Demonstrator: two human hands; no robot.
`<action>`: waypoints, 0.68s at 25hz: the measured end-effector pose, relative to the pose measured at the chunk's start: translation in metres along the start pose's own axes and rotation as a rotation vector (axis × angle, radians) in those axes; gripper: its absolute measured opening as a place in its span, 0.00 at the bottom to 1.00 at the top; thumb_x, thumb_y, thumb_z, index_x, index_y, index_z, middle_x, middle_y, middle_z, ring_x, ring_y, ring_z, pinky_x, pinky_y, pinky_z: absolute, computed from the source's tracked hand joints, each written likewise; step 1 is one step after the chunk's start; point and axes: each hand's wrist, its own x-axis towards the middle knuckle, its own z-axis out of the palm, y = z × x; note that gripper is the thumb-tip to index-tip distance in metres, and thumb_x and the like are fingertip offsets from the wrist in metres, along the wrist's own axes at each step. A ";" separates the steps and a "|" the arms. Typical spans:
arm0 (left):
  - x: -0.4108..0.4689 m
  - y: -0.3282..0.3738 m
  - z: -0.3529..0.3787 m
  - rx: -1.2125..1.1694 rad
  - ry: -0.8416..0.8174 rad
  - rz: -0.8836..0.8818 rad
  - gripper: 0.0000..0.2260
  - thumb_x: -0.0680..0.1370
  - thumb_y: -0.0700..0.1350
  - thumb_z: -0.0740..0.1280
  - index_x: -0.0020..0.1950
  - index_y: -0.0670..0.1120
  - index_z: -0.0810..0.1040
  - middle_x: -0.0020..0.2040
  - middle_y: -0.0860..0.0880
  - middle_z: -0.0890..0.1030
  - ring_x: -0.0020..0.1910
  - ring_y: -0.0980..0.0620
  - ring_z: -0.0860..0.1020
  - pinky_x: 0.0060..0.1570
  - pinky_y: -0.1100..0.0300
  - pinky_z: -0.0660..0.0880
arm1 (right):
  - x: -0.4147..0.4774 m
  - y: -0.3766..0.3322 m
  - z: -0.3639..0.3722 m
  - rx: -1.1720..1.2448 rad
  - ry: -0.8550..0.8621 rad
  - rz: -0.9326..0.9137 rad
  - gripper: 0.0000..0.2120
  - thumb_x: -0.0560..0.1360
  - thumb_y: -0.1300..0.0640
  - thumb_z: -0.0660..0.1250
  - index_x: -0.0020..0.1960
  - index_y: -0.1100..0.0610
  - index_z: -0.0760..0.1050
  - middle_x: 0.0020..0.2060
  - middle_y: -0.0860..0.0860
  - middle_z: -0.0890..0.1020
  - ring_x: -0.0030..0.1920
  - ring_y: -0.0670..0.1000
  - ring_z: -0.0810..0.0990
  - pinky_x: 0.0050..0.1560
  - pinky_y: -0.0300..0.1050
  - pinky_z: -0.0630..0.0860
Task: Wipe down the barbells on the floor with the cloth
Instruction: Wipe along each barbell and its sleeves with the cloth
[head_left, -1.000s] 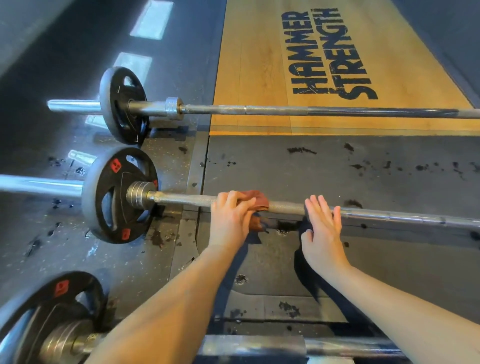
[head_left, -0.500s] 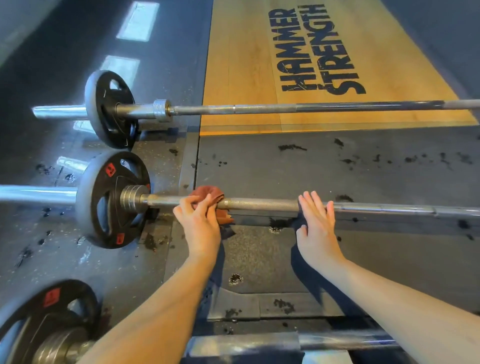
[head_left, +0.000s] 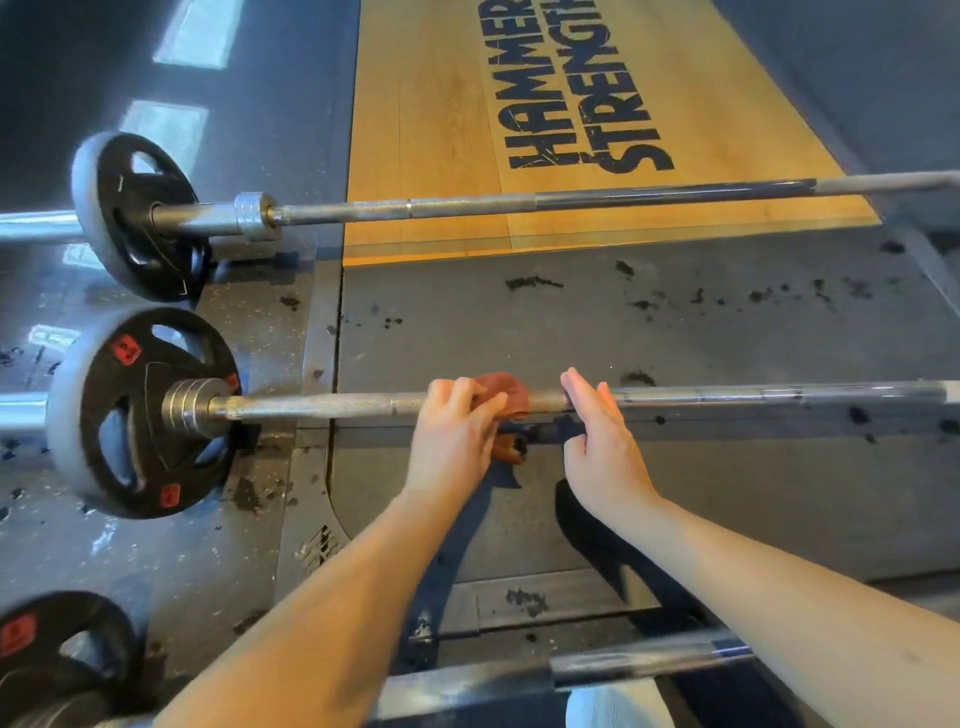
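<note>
Wooden platform (head_left: 431, 130) with "HAMMER STRENGTH" lettering sits at the top, dark rubber floor (head_left: 675, 493) below it. Three barbells lie roughly parallel, long axes left-right: far barbell (head_left: 519, 205) across the platform edge, middle barbell (head_left: 322, 404) on the rubber, near barbell (head_left: 623, 662) at frame bottom. Black plate (head_left: 140, 410) on the middle bar's left end. Left hand (head_left: 452, 441) clenched around the reddish-brown cloth (head_left: 506, 397), wrapped over the middle shaft. Right hand (head_left: 602, 441) released, fingers flat, tips on the same shaft just right of the cloth.
</note>
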 end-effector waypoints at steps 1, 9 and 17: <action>-0.010 -0.023 -0.012 0.021 0.015 -0.020 0.13 0.74 0.40 0.75 0.58 0.45 0.85 0.56 0.43 0.78 0.54 0.41 0.73 0.54 0.46 0.77 | 0.001 0.000 0.000 -0.010 0.001 -0.006 0.32 0.81 0.70 0.58 0.82 0.51 0.59 0.80 0.43 0.61 0.82 0.49 0.49 0.80 0.46 0.51; -0.025 -0.051 -0.055 0.024 0.011 -0.351 0.12 0.79 0.43 0.71 0.62 0.48 0.83 0.56 0.49 0.74 0.56 0.51 0.69 0.60 0.51 0.74 | 0.057 -0.013 -0.013 -0.534 -0.251 -0.224 0.33 0.77 0.44 0.72 0.77 0.50 0.64 0.65 0.51 0.77 0.63 0.57 0.75 0.65 0.49 0.68; -0.016 -0.053 -0.065 0.006 -0.023 -0.397 0.11 0.80 0.45 0.70 0.62 0.48 0.84 0.55 0.52 0.74 0.56 0.54 0.68 0.59 0.57 0.73 | 0.085 -0.027 -0.015 -0.388 -0.385 -0.166 0.13 0.73 0.45 0.75 0.49 0.48 0.74 0.41 0.48 0.82 0.41 0.51 0.79 0.46 0.50 0.76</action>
